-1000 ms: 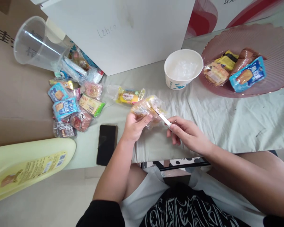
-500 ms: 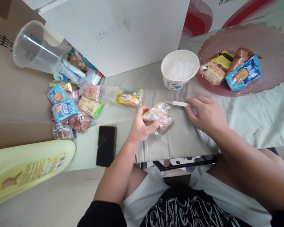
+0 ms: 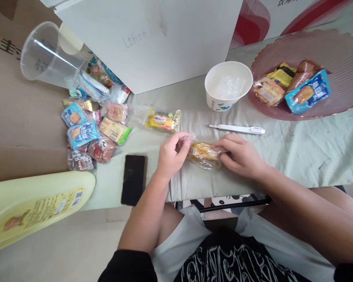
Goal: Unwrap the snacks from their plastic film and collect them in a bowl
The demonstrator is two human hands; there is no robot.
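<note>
Both hands grip one clear-wrapped yellow snack [image 3: 204, 153] near the table's front edge. My left hand [image 3: 171, 154] pinches the wrapper's left end, fingers closed. My right hand [image 3: 240, 156] holds the right end, fingers curled on it. A white cutter [image 3: 237, 129] lies flat on the cloth just beyond my right hand, touched by neither hand. Another yellow wrapped snack [image 3: 162, 120] lies just beyond my left hand.
A white paper bowl [image 3: 228, 85] with clear plastic inside stands behind the cutter. A pink plate [image 3: 335, 51] at right holds several snacks. A snack pile [image 3: 90, 121], a tipped clear cup [image 3: 45, 55], a black phone [image 3: 133, 178], a yellow container [image 3: 32, 205] and a white box [image 3: 153, 39] surround the left side.
My right hand set the white cutter down on the cloth and came back to the snack. Both hands now hold the wrapped snack, lower on the table.
</note>
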